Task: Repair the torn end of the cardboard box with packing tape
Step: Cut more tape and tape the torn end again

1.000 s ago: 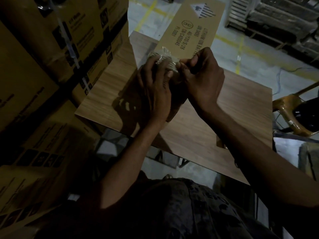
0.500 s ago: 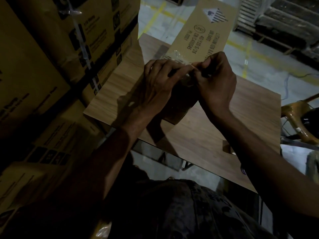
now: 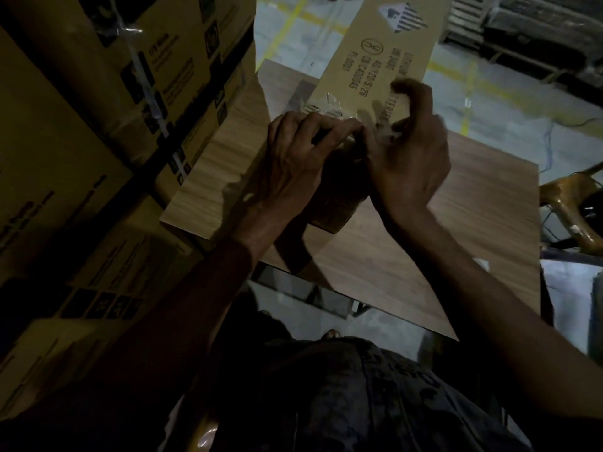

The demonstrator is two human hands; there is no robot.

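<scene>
A long cardboard box (image 3: 375, 60) with black printing lies on a wooden table (image 3: 473, 223), its near end toward me. Crinkled clear packing tape (image 3: 321, 104) sticks on its top near that end. My left hand (image 3: 293, 164) covers the near end, and its fingers lie along the top edge on the tape. My right hand (image 3: 411, 158) sits just to the right with curled fingers. Its thumb and fingers pinch a bit of clear tape where the two hands meet, and its forefinger is raised and blurred. The hands hide the torn end.
Stacked printed cartons (image 3: 98, 125) with strapping crowd the table's left side. A yellow chair frame (image 3: 567, 203) stands at the right. Beyond the table is concrete floor with yellow lines and dark pallets (image 3: 538, 21). The light is dim.
My left hand has turned from holding a bunched wad of tape upright to lying flat over the box end. My right hand stayed at the edge; its forefinger has lifted.
</scene>
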